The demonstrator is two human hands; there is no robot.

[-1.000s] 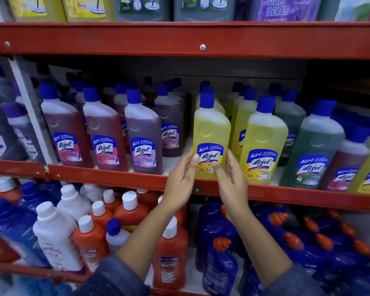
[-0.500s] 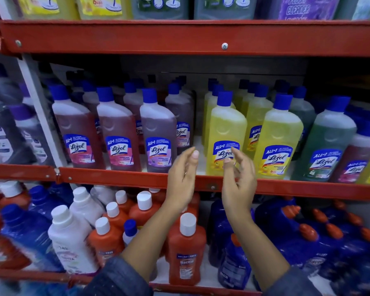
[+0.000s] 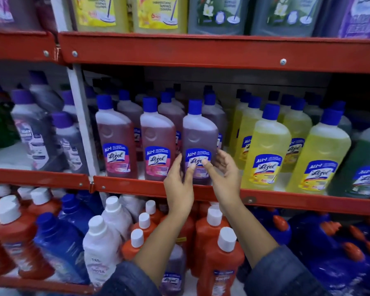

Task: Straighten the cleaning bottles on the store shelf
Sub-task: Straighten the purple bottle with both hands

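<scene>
A purple Lizol bottle (image 3: 199, 133) with a blue cap stands upright at the front of the red middle shelf (image 3: 286, 201). My left hand (image 3: 179, 184) cups its left side, thumb on the label. On the bottle's right side is my right hand (image 3: 224, 178), thumb also pressed on the label and fingers wrapped round the edge. Two pink Lizol bottles (image 3: 156, 135) stand upright just left of it. A yellow Lizol bottle (image 3: 265, 146) stands to the right, across a small gap, with more yellow ones behind it.
A green bottle (image 3: 367, 157) stands at the far right of the shelf. A white upright post (image 3: 81, 124) divides off grey bottles (image 3: 36, 133) on the left. Below are orange bottles (image 3: 220, 263), a white bottle (image 3: 100, 248) and blue ones (image 3: 60, 242). Large jugs (image 3: 158, 13) fill the top shelf.
Both hands left the yellow bottle, opened, shifted left along the shelf and now rest on the purple bottle. The view has moved closer and leftward.
</scene>
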